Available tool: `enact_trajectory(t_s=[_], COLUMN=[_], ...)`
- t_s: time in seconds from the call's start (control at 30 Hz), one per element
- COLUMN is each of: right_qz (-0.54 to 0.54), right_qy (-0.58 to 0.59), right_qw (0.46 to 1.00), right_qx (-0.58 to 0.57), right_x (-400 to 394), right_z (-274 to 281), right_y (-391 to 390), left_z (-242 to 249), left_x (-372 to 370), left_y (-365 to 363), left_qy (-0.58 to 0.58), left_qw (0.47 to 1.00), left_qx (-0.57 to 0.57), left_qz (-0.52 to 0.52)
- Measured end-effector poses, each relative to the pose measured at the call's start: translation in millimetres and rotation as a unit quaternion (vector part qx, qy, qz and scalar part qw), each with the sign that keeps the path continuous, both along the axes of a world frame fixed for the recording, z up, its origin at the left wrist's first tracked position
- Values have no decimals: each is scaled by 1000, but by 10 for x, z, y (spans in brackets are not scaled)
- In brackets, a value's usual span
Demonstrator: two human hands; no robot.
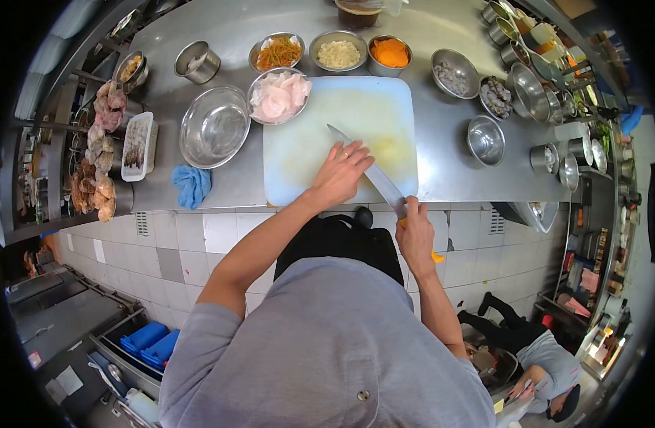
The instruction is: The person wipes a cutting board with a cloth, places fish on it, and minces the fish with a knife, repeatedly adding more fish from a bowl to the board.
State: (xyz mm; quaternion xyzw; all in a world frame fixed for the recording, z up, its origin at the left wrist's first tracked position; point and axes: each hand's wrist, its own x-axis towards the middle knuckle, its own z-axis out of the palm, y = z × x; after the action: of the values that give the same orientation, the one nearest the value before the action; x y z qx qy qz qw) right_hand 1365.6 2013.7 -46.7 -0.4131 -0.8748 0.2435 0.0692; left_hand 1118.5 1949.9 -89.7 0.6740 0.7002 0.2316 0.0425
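In my right hand point(415, 235) is the yellow handle of a long kitchen knife point(386, 187), its blade slanting up and left over the white cutting board point(299, 167). My left hand point(345, 170) lies across the middle of the blade with fingers stretched out, covering part of it, and the tip shows beyond. A pale yellow wet stain marks the board beside the blade. A bowl of thin, pale pink slices point(279, 96) overlaps the board's upper left corner.
Behind the board are bowls of shredded orange-brown food point(279, 52), pale chopped bits point(339, 53) and orange slices point(389, 53). A metal bowl point(215, 127) and blue cloth point(192, 187) lie left. More bowls point(485, 140) stand right. Another person point(548, 364) is at lower right.
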Motion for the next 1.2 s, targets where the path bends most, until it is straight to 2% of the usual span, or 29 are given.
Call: enact_trajectory(t_s=[0.07, 0.17, 0.23, 0.3, 0.4, 0.6, 0.7, 0.83, 0.9, 1.0, 1.2], right_qz=[-3, 51, 84, 106, 117, 57, 16, -3, 34, 51, 8], right_qy=[5, 49, 17, 11, 31, 24, 31, 39, 42, 48, 53], right_qw=[1000, 995, 992, 988, 986, 997, 996, 991, 990, 987, 988], right_qx=[-14, -72, -97, -116, -116, -52, -85, -130, -133, -145, -142], right_x=[-20, -20, -24, -40, -79, -125, -149, -139, -81, -30, -27], right_z=[-14, 41, 26, -16, -166, -264, -161, 67, 72, 75, -88], right_y=[0, 14, -23, -68, -87, 193, 402, 443, 361, 174, 116], left_z=[62, 214, 347, 406, 462, 594, 612, 635, 694, 823, 820], left_x=[-18, -276, -647, -1101, -1529, -1591, -1645, -1840, -1854, -1698, -1722], left_y=[56, 55, -42, -139, -238, -28, 60, 115, 108, 97, 166], left_qy=[55, -3, 0, -12, 5, 49, 92, 3, -37, 20, -22], left_qw=[998, 995, 982, 951, 936, 938, 935, 924, 919, 931, 909], left_qx=[15, 65, 106, 112, 7, -56, -89, -161, -165, -139, -177], left_qz=[36, 80, 159, 289, 353, 340, 332, 346, 356, 337, 376])
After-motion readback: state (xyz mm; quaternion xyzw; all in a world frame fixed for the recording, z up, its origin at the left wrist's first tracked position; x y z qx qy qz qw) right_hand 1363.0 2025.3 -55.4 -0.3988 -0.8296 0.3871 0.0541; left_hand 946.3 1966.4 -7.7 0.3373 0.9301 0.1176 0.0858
